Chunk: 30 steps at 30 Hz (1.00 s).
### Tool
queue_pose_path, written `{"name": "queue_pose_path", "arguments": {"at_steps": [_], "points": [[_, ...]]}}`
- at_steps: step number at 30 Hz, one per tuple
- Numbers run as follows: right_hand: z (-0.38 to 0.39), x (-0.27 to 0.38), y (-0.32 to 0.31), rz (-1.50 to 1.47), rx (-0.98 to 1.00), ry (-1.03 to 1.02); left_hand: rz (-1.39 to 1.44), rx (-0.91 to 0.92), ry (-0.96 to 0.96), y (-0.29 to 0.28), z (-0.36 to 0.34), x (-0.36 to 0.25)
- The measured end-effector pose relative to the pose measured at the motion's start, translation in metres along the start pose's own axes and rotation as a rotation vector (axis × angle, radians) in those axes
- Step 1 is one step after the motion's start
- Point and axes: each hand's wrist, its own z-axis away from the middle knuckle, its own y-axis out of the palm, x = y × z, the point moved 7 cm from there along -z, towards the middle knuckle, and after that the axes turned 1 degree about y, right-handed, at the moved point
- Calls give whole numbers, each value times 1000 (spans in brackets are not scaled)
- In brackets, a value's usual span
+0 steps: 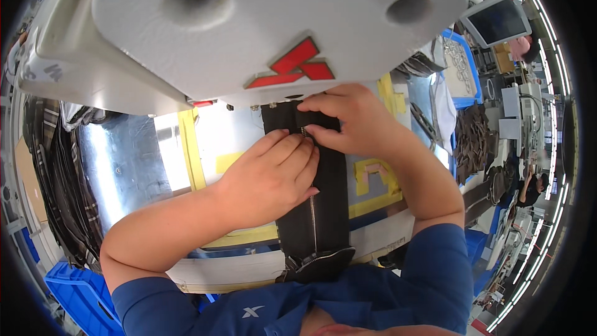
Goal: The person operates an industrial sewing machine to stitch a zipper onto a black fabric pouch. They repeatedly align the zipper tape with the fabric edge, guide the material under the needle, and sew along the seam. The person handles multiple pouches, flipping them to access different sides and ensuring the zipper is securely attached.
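Observation:
A long black fabric piece (329, 211) with a metal zipper (313, 221) down its middle runs from under the sewing machine head (280, 18) toward my body. My left hand (273, 171) is closed over it, fingers together and fingertips on the zipper; what lies beneath the fingertips is hidden. Farther up, close under the machine head, my right hand (354, 118) grips the fabric beside the zipper, thumb and forefinger bent toward each other. The machine head hides the far end of the piece. Its near end is folded, with a curved zipper edge, against my shirt.
Yellow tape (188, 149) marks the white work surface. Dark and plaid garments (62, 180) hang at the left, above a blue crate (81, 292). On the right are a blue tray (463, 68), a pile of dark cloth pieces (472, 140) and a screen (497, 20). People sit farther off.

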Motion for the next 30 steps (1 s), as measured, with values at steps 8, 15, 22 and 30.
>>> {"name": "queue_pose_path", "arguments": {"at_steps": [8, 15, 22, 30], "points": [[1, 3, 0, 52, -40, -57, 39, 11, -4, 1, 0, 2], [2, 5, 1, 83, -57, -96, 66, 15, -26, -2, -1, 5], [-1, 13, -4, 84, -93, -159, -44, -1, -216, -6, 1, 29], [10, 13, 1, 218, -95, -196, -88, 99, -199, -4, -4, 30]]}}
